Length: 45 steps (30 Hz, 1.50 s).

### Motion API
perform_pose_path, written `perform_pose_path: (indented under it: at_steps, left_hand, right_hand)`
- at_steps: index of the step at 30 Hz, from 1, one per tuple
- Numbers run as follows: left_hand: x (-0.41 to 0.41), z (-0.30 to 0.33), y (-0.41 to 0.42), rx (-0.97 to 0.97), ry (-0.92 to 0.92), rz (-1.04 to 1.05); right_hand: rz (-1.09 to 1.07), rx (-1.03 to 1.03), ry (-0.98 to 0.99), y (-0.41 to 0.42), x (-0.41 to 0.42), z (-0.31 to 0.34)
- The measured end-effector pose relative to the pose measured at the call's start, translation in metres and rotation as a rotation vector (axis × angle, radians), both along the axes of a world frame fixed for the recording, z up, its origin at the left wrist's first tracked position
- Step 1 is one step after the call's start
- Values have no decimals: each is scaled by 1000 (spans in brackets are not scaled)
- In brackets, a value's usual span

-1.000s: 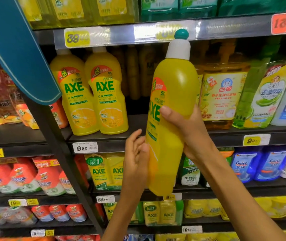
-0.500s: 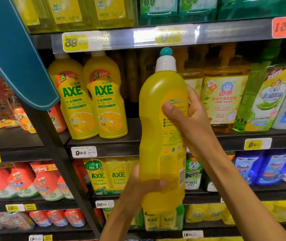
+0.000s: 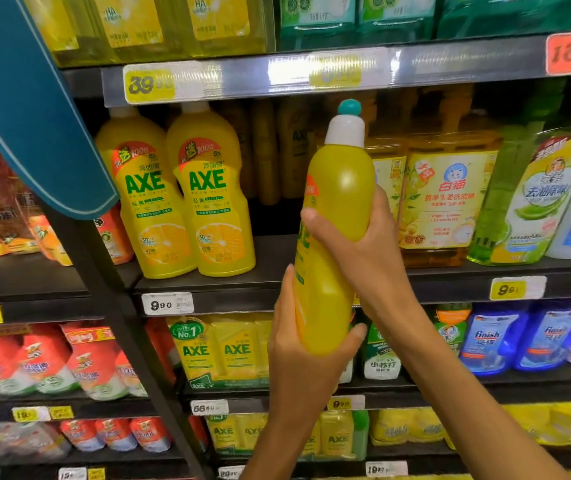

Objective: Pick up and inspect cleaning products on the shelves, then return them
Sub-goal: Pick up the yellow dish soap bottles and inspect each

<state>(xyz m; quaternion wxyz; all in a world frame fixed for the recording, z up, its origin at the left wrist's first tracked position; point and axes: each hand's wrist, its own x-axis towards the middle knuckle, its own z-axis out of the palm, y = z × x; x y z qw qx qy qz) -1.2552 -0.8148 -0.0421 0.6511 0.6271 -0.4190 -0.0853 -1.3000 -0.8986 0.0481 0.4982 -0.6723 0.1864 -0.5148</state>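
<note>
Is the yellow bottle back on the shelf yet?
No, the yellow bottle is held in front of the shelf, the right hand gripping its middle, the left hand its base.

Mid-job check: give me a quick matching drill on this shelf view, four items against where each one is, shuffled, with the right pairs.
Items
1. left hand
2. right hand
3. teal cap
4. two yellow bottles

Places
A. standing on the shelf, left of the held bottle
B. gripping the held bottle's middle
C. cupping the held bottle's base
D. at the top of the held bottle

Pairs: 1-C, 2-B, 3-D, 4-A
</note>
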Motion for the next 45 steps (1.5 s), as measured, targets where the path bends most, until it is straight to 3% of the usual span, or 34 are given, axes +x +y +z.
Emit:
perform_pose_path:
  at_steps: [3, 5, 9, 13, 17, 26, 37, 42, 45]
  left_hand:
    - [17, 0, 3, -45, 181, -125]
    - [33, 0, 8, -48, 297, -173]
    - [42, -3, 15, 108, 448, -353]
    - [41, 3, 9, 7, 474, -274]
    - [56, 12, -6, -75, 380, -161]
    - [109, 30, -36, -46, 48, 0]
    - [116, 15, -69, -76, 100, 71]
    - [117, 12, -68, -53, 38, 72]
    - [109, 7, -68, -35, 7, 218]
  right_hand:
    - [33, 90, 11, -12, -1, -1]
    - [148, 268, -37, -23, -3, -1]
    - [391, 525, -141, -34, 4, -2]
    - [431, 395, -25, -39, 22, 14]
    - [250, 141, 139, -42, 41, 18]
    - [250, 37, -13, -56, 68, 33]
    - [254, -79, 17, -76, 84, 20]
    - [232, -61, -20, -76, 88, 8]
    - [202, 1, 5, -70, 91, -8]
